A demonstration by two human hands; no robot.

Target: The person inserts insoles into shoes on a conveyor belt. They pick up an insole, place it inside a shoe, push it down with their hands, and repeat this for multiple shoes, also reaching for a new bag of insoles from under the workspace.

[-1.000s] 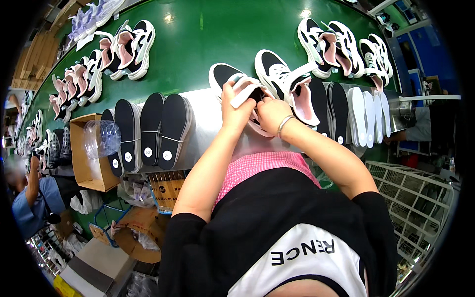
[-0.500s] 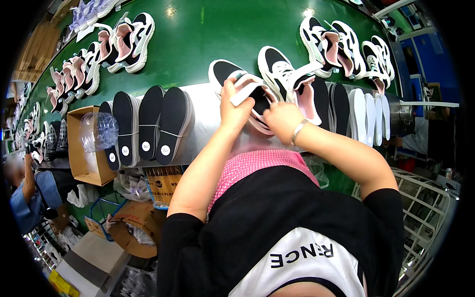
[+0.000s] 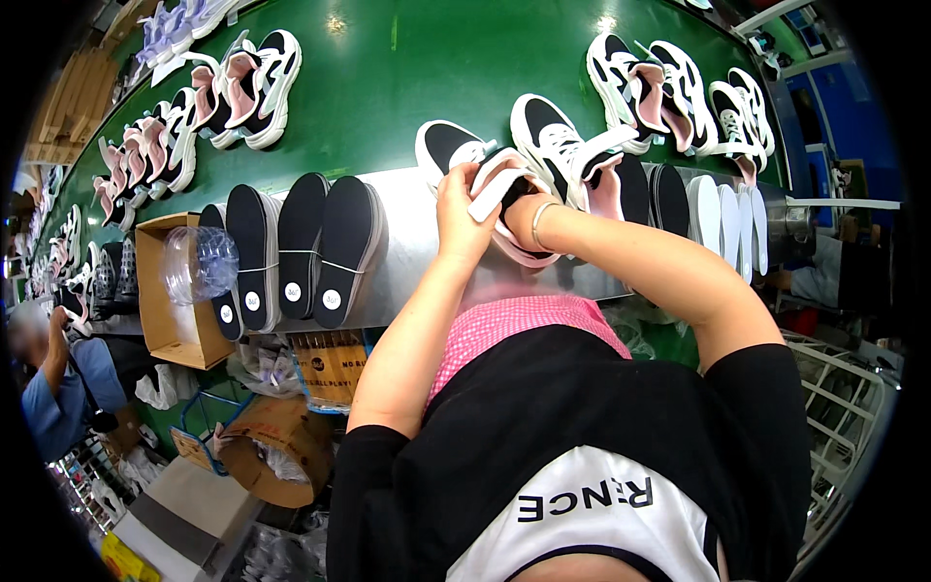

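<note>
A black and white sneaker (image 3: 446, 144) with a pink lining stands on the metal ledge before me, toe pointing away. My left hand (image 3: 463, 221) is closed round its left side and pulls at the white tongue. Deep in the shoe's opening is my right hand (image 3: 525, 215); its fingers are hidden inside. A matching sneaker (image 3: 545, 131) stands close on the right, its tongue tilted up. Left of my hands lie bundled stacks of black insoles (image 3: 347, 242) with round white labels. More black insoles (image 3: 667, 209) and white insoles (image 3: 705, 213) lie to the right.
Beyond the ledge runs a green conveyor belt (image 3: 427, 68) carrying sneaker pairs at left (image 3: 262, 87) and right (image 3: 669, 87). An open cardboard box (image 3: 160, 320) with clear plastic stands left. A white wire rack (image 3: 834, 407) is at right. Another person (image 3: 73, 378) works far left.
My right hand has moved from the sneaker's collar down into its opening. The left hand keeps its hold on the shoe. The view has shifted slightly.
</note>
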